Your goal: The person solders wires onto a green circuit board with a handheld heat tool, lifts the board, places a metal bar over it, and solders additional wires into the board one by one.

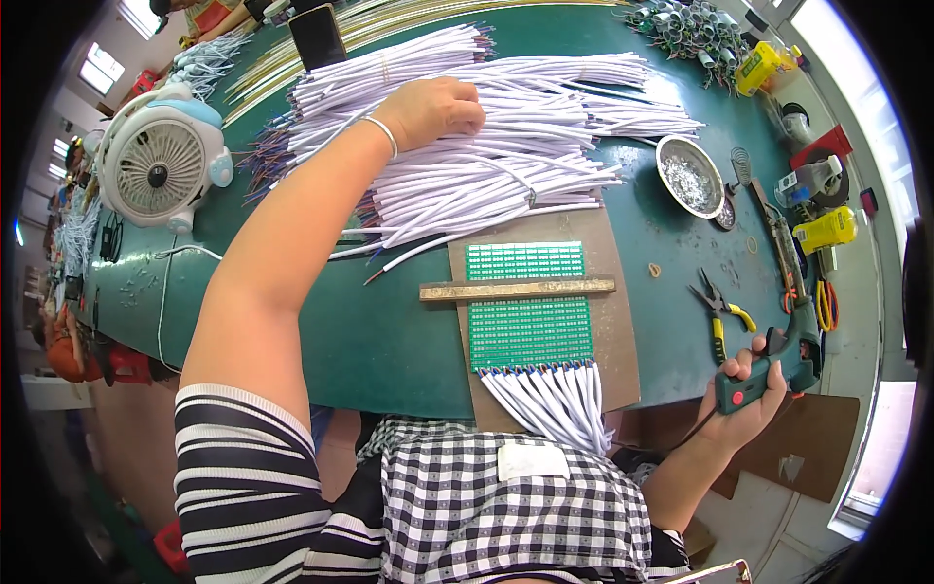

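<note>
My left hand (433,109) reaches over a large pile of white cables (486,185), its fingers curled down against them. The fingertips are turned away, so whatever they grip is hidden. At the right table edge, my right hand (754,399) is wrapped around the handle of a dark green soldering gun (778,365) with a red button. In front of me, a green circuit board panel (530,331) lies on a brown board (618,341). A narrow wooden bar (520,289) crosses the panel. Several white cables (555,404) fan out from the panel's near edge toward my lap.
Yellow-handled pliers (718,310) and a metal bowl of silvery bits (690,176) are on the right. Yellow bottles (825,231) line that edge. A white fan (156,165) stands left, a dark phone-like slab (317,37) at the back. Another person (209,18) sits far left.
</note>
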A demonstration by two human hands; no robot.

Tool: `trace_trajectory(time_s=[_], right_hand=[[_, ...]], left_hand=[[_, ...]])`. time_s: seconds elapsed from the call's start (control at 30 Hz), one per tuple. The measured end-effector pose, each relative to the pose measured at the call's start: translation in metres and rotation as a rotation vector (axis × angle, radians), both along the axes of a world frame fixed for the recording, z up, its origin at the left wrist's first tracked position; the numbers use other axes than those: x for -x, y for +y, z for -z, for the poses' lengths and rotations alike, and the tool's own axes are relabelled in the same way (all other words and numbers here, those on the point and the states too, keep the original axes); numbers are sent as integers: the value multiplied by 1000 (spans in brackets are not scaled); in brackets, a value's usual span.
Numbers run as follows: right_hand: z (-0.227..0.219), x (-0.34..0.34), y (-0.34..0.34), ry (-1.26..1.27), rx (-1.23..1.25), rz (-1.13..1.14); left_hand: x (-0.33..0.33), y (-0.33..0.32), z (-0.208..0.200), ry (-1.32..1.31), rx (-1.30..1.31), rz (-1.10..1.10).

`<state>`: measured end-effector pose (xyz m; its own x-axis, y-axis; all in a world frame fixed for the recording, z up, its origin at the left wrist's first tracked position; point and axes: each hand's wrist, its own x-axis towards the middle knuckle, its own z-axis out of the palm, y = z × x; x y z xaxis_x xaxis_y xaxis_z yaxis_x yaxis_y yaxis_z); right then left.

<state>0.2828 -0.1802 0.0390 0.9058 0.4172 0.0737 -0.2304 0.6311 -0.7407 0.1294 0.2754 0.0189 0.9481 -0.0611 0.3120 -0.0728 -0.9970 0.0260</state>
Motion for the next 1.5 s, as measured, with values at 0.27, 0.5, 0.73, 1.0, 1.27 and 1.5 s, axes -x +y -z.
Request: trace_trajectory(time_s=[0.27, 0.5, 0.73, 1.0, 1.27, 1.5], right_hand=[[4, -8, -1, 16, 20, 19], [3, -9, 3, 39, -4, -2], [2, -11, 3, 47, 3, 20], [-7, -26, -25, -51, -75, 162], [-15, -16, -32, -58, -36, 293], [-8, -20, -21, -34, 15, 312]], left_hand=[[0, -15, 15, -154, 47, -2], [-15, -17, -16, 53, 213, -364], [-39, -11, -160, -447, 343, -391], [-76, -70, -66, -57, 346, -260], [-139, -161, -65, -145, 276, -42], [-96, -132, -7, 106, 369, -320]])
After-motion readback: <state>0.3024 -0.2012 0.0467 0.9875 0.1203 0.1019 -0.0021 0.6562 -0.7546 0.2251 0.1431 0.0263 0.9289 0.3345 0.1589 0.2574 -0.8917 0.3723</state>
